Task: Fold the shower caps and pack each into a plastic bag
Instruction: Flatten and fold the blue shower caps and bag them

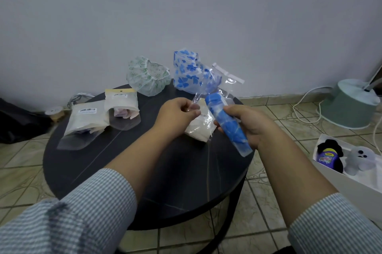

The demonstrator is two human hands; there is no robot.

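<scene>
My right hand (251, 124) grips a blue flowered shower cap rolled into a tight tube (227, 124), its upper end pointing at the mouth of a clear plastic bag (222, 79). My left hand (178, 114) pinches the edge of that bag. An unfolded blue flowered cap (187, 72) and a green flowered cap (147, 76) sit at the back of the round black table (115, 162). Two packed bags (86, 122) (122, 104) lie at the left. A whitish packet (199, 127) lies under my hands.
A white box (349, 185) with a grey plush toy and a purple bottle stands on the tiled floor at the right. Behind it are a green lamp base (349, 106) and white cables. A dark bag (18, 123) lies at the far left by the wall.
</scene>
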